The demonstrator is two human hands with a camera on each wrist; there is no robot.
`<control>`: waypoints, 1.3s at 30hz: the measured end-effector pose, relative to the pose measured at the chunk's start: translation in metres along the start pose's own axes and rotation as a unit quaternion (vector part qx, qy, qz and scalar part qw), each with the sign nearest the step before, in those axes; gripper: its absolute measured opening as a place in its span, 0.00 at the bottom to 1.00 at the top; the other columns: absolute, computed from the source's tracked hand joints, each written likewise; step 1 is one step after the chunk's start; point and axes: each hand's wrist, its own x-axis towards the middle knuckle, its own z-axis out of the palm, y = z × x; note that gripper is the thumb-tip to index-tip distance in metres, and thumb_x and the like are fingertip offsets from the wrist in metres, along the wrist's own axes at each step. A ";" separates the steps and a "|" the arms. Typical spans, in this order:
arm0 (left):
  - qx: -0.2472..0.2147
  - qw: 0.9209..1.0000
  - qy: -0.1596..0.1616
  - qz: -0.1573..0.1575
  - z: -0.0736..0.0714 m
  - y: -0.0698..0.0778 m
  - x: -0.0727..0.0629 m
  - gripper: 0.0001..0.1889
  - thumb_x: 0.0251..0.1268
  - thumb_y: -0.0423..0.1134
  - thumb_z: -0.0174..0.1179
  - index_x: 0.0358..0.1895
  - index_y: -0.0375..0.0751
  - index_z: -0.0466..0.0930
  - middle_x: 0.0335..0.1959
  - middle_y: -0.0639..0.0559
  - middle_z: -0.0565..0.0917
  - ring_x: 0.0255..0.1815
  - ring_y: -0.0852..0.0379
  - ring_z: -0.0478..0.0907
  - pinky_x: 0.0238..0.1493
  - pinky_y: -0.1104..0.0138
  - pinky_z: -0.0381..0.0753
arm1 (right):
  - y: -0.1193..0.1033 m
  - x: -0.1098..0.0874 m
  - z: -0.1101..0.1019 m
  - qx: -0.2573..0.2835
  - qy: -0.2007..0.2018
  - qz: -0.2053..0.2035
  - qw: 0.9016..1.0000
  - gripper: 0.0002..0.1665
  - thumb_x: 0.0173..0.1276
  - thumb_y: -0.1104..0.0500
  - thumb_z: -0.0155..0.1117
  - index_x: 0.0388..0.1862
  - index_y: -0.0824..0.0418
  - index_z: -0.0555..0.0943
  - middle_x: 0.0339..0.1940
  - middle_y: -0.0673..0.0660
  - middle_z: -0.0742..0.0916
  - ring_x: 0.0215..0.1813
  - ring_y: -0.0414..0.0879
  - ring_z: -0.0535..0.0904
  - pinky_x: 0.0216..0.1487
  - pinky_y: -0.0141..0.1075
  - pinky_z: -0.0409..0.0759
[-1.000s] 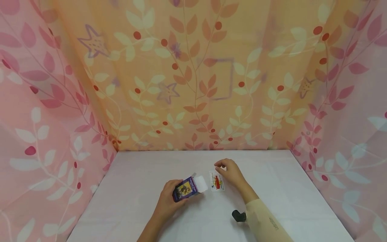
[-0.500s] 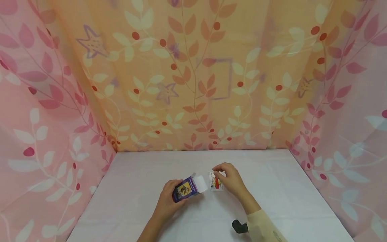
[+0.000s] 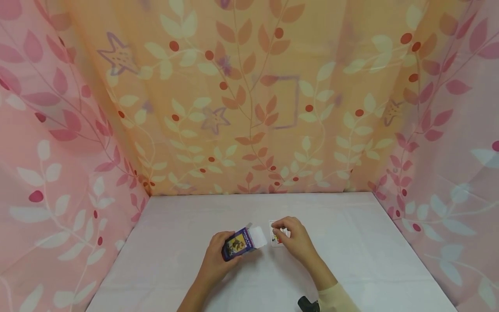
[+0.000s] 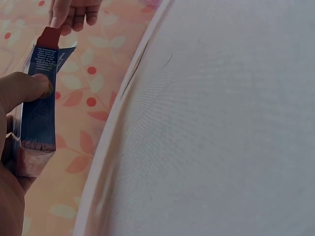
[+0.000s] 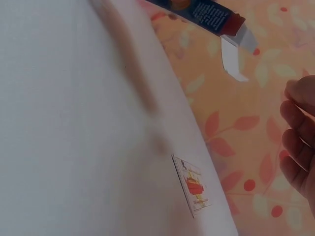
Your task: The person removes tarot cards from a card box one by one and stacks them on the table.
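My left hand (image 3: 215,260) grips a dark blue card box (image 3: 238,245) with a yellow picture on its front, tilted above the table. The box's white end flap (image 3: 258,237) stands out toward the right. In the left wrist view, the thumb (image 4: 29,88) presses on the narrow blue side of the box. My right hand (image 3: 296,239) hovers over a small stack of picture cards (image 5: 191,186), partly hiding it in the head view. Its fingers are loosely bent, and the right wrist view shows nothing between them. The top card has a red and yellow figure and lies face up.
A white-covered table (image 3: 175,225) lies beneath both hands. Patterned curtains (image 3: 249,108) enclose the back and both sides. A black device (image 3: 308,304) is at the right sleeve (image 3: 338,299).
My right hand has come nearer, sliding slightly left and now covering more of the cards. The left hand and the box have hardly moved.
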 end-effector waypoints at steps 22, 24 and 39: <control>0.000 1.000 0.005 0.012 0.002 0.000 0.000 0.41 0.46 0.45 0.84 0.67 0.53 0.74 0.63 0.63 0.75 0.63 0.59 0.72 0.67 0.49 0.76 | -0.014 -0.018 0.017 0.015 -0.029 -0.006 0.999 0.08 0.66 0.56 0.75 0.41 0.44 0.87 0.38 0.33 0.86 0.44 0.39 0.77 0.44 0.42 0.82; -0.002 1.000 0.004 0.011 0.002 0.001 0.000 0.41 0.45 0.45 0.84 0.67 0.54 0.74 0.63 0.62 0.75 0.63 0.59 0.72 0.66 0.49 0.77 | -0.015 -0.018 0.019 0.016 -0.027 -0.014 0.999 0.08 0.66 0.57 0.75 0.41 0.44 0.87 0.38 0.33 0.86 0.45 0.37 0.77 0.44 0.42 0.82; -0.005 1.000 -0.003 0.017 0.004 0.004 -0.001 0.40 0.44 0.44 0.84 0.65 0.55 0.75 0.61 0.66 0.75 0.63 0.62 0.72 0.67 0.50 0.75 | -0.010 -0.024 0.030 0.000 -0.031 -0.052 0.998 0.06 0.65 0.54 0.76 0.41 0.47 0.88 0.39 0.36 0.88 0.45 0.35 0.80 0.49 0.38 0.82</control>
